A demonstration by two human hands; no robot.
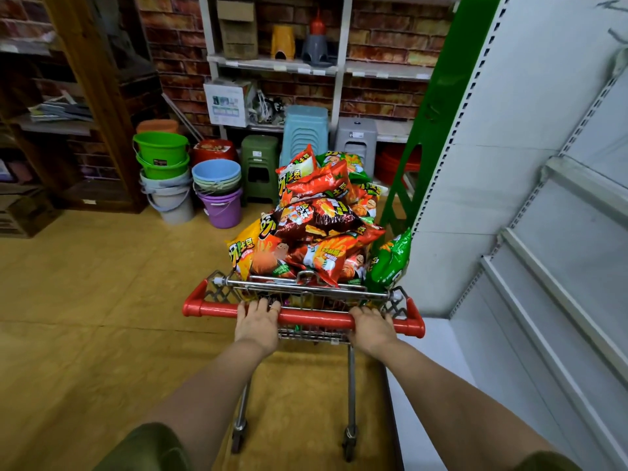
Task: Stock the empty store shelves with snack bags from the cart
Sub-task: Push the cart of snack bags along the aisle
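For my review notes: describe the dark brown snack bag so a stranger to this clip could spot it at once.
Start at the shopping cart with the red handle, mid-aisle, heaped with snack bags. Across the middle of the heap lies the dark brown bag. It is the darkest one there; its neighbours are bright orange-red, yellow or green.

Even indoor light, sharp centre (edges bowed).
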